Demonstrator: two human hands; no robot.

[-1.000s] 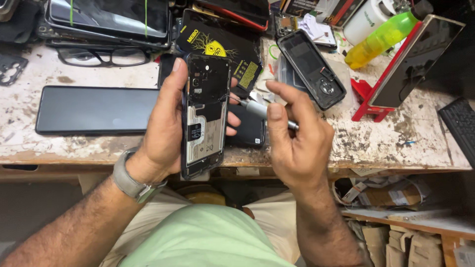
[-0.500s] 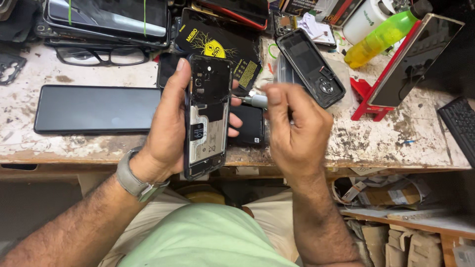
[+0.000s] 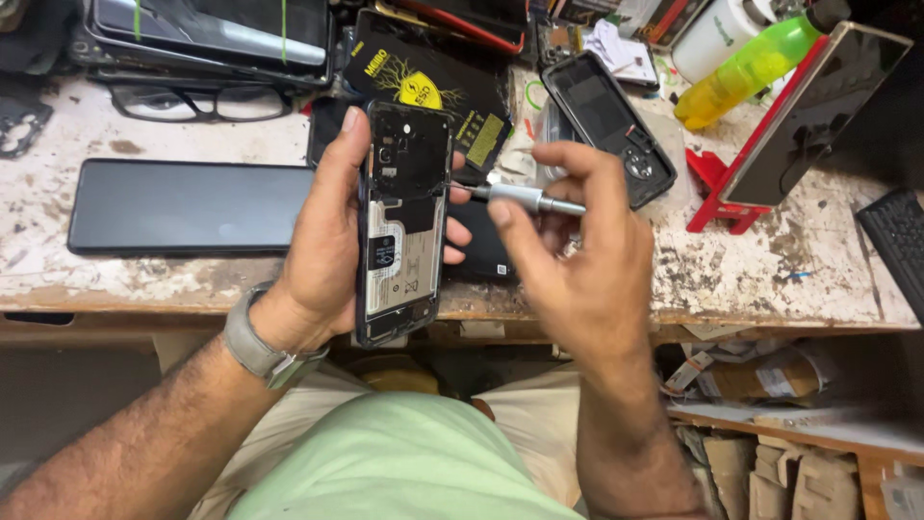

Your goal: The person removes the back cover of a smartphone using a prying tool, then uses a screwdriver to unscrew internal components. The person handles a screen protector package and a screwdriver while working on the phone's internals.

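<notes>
The left hand [image 3: 322, 255] grips an opened black smartphone with its back cover off [image 3: 402, 223], thumb along the left edge and fingers [image 3: 458, 234] wrapped round the right edge, holding it upright above the near edge of the scarred white tabletop [image 3: 770, 279]. The right hand [image 3: 577, 260] has its fingers clamped together on a slim silver precision screwdriver [image 3: 525, 198], which lies nearly level with its tip touching the phone's right side, just below the black upper cover plate. To do this well, the driver tip should probably seat squarely in the screw head before any turn, since a slanted bit could slip and score the board or the pale battery area below. Light pressure along the driver's axis, with the left hand bracing the frame so it cannot twist, seems the safest way. Holding the phone over the tabletop rather than over the lap would likely keep a loosened screw from dropping out of reach. To the left lies a dark flat phone screen-down [image 3: 183, 207], and to the right a black empty phone case [image 3: 606, 125] beside a yellow-green plastic bottle [image 3: 746, 67].
</notes>
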